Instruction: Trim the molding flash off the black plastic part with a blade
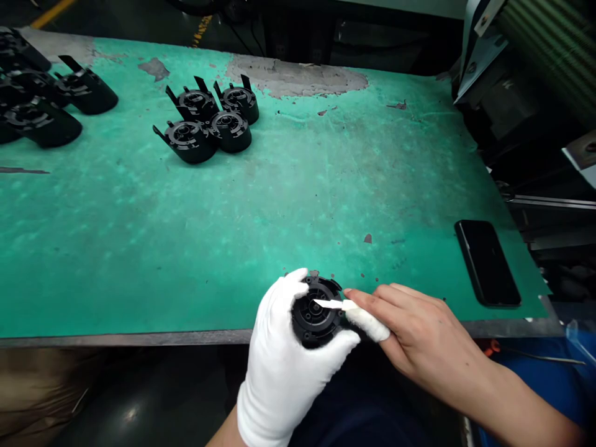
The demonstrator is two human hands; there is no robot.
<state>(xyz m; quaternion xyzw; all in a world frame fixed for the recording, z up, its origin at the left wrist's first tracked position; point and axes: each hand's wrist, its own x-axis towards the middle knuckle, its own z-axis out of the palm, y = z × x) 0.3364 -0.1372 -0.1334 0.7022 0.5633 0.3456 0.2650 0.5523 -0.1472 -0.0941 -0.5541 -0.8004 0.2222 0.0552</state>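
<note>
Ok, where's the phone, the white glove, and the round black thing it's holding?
Phone (488,262): head view, middle of its dark screen.
White glove (282,360): head view, cloth at its middle.
Round black thing (315,318): head view, top face near the centre.

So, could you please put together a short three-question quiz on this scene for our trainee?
1. Multiple choice: what does the left hand hold? A) a phone; B) a round black part; C) a white-tipped tool.
2. True or false: the right hand wears a full white glove.
3. Fill in the blank: the cluster of black parts nearest the middle of the green tabletop numbers ___.

Key:
1. B.
2. False; the right hand is bare apart from a white covering at the thumb.
3. Four.
</note>
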